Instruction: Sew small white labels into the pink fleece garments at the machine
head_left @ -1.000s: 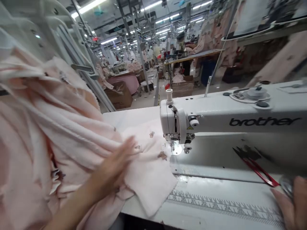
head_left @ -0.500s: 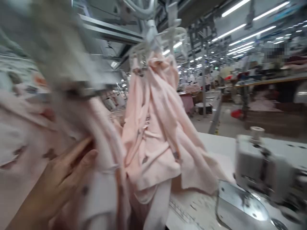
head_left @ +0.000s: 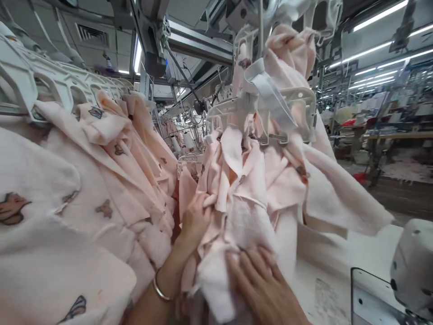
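One pink bundle [head_left: 250, 221] of fleecy cloth, its layers too folded to count, hangs in front of the person at the left end of the desk [head_left: 314, 266]. Two hands are on it. The left hand [head_left: 196, 219] has its fingers curled tight around a fold at the bundle's left side; one bracelet [head_left: 160, 289] circles that wrist. The right hand [head_left: 253, 275] lies lower against the front, fingers slightly bent and a little apart; whether it grips any cloth cannot be told. Above, one white hanger [head_left: 228, 110] carries the bundle, with one white strap [head_left: 274, 97] draped across it. A second bunch of pink cloth [head_left: 291, 47] hangs higher, just behind. On the left, a row of hangers [head_left: 64, 79], too overlapped to count, carries printed pink pieces [head_left: 111, 189]. To the right, one sewing machine head [head_left: 412, 266] and one metal plate [head_left: 370, 295] are partly visible. One ceiling vent [head_left: 93, 35] shows at upper left.
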The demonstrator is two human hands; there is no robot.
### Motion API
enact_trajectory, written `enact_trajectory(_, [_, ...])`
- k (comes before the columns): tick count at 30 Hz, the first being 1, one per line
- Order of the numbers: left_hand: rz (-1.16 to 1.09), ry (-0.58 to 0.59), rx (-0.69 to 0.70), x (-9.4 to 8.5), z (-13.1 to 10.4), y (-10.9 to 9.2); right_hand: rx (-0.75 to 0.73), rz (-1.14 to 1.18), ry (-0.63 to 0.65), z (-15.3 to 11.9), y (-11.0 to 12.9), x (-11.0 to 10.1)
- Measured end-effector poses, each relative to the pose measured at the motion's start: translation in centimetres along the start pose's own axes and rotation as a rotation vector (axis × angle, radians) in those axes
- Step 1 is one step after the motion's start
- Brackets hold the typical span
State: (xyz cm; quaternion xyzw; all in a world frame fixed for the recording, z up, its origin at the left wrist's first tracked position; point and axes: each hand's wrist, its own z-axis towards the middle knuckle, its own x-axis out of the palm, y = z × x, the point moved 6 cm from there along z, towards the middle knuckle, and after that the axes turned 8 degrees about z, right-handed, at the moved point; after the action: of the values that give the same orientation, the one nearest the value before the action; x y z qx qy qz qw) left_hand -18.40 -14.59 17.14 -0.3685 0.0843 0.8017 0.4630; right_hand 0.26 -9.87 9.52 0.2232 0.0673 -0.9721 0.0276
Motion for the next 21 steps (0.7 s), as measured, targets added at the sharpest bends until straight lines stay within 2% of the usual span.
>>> enact_trajectory(2, [0.059,-0.05,-0.09,-2.8,1.3,2.7,0.14,0.055,0.108,-2.0,-2.8,0.1])
enact_trajectory(4, [0.157,-0.189,-0.161,-7.0,2.0,4.9,0.262,0.063,0.205,-4.0,-5.1,-0.9])
enact_trajectory(6, [0.222,-0.458,-0.183,-10.6,1.0,5.1,0.286,-0.003,0.294,-5.0,-6.2,-2.1])
enact_trajectory(7, [0.19,-0.557,-0.179,-11.2,0.1,4.5,0.278,-0.038,0.322,-5.0,-6.3,-2.6])
enact_trajectory(8, [0.12,-0.575,-0.167,-10.8,-0.9,3.8,0.265,-0.065,0.337,-4.8,-6.2,-2.9])
enact_trajectory(9, [0.002,-0.527,-0.159,-9.4,-1.9,3.1,0.26,-0.085,0.343,-4.4,-6.0,-3.1])
enact_trajectory(11, [-0.165,-0.004,-0.091,-3.7,-3.2,1.2,0.241,-0.114,0.343,-3.8,-5.4,-3.4])
enact_trajectory(13, [-0.167,0.171,-0.089,-0.9,-4.5,0.9,0.224,-0.163,0.337,-3.6,-4.8,-4.1])
enact_trajectory(14, [-0.151,0.196,-0.108,-0.8,-4.7,1.3,0.222,-0.186,0.322,-3.5,-4.4,-4.6])
enact_trajectory(16, [-0.139,0.185,-0.157,-2.9,-4.5,2.4,0.234,-0.147,0.24,-2.9,-2.9,-5.8])
enact_trajectory(18, [-0.191,0.156,-0.182,-6.8,-4.3,2.6,0.325,0.064,0.131,-1.8,-0.6,-6.3])
enact_trajectory(20, [-0.337,0.107,-0.192,-10.7,-4.3,1.2,0.563,0.378,0.104,-0.6,1.6,-4.7])
enact_trajectory(21, [-0.397,0.125,-0.19,-12.0,-4.5,0.2,0.656,0.542,0.157,0.0,3.0,-3.0])
